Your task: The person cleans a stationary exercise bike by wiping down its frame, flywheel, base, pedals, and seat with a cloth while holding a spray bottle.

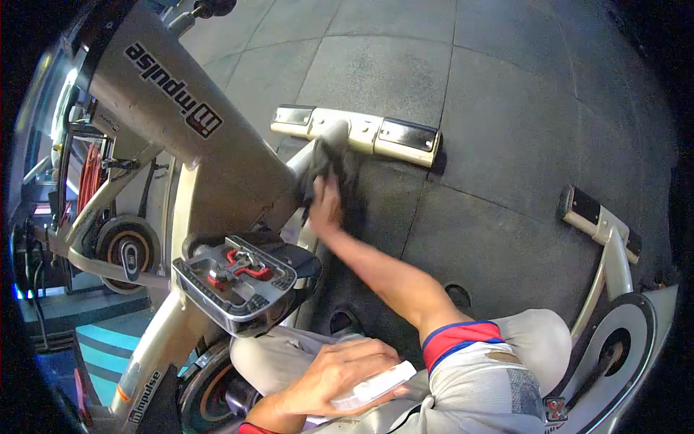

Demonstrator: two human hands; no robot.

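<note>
A dark cloth (334, 168) lies against the light frame tube behind the bike's foot bar (376, 134). My right hand (327, 206) is stretched forward and presses this cloth on the tube, its fingers slightly blurred. Close to my lap, my left hand (354, 372) is wrapped round a white object (376, 387), which looks like a small bottle or pack. A pedal (235, 286) with red parts is to the left, nearer me than the cloth. The large grey body (163, 101) marked "impulse" rises at the upper left.
Another exercise bike (611, 347) stands at the right, its foot bar (600, 220) on the dark tiled floor (499, 181). More bike parts, including a round wheel (129, 254), are at the left. My bent knees are below my arms.
</note>
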